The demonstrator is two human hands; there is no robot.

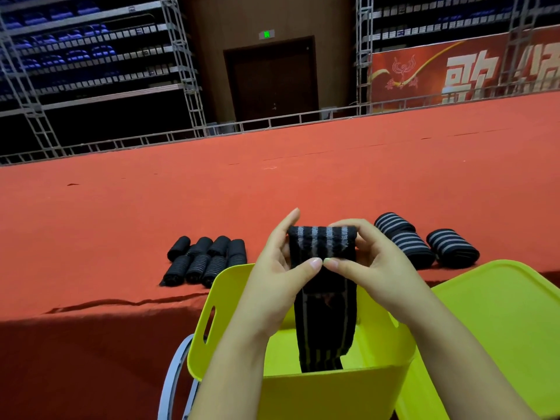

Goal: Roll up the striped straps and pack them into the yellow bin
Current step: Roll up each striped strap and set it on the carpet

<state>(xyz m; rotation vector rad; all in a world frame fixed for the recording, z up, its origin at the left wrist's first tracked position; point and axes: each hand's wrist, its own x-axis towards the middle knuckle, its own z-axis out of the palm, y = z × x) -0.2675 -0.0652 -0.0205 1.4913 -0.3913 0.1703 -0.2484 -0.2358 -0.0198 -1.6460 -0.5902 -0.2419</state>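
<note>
Both hands, left hand [277,265] and right hand [368,262], pinch the part-rolled top of a black grey-striped elastic strap [322,247]; its tail hangs into the yellow plastic bin [212,301]. Loosened thumbs would likely let the roll spring undone.

— Underneath everything?
— A counter [121,213] draped in red-orange cloth, stretching wide to both sides, with a long wrinkle near the front edge at left.

— Lying on it?
— Toward the left, a cluster of rolled dark straps [206,260], packed side by side in two rows and touching. Toward the right, three larger rolled striped straps [424,242], black with grey bands, laid close together at a slant.

— Anything yellow?
— A yellow bin [218,301] at the front edge; hard to tell whether resting on the cloth or just before it. Same for the yellow lid [497,313] at right.
</note>
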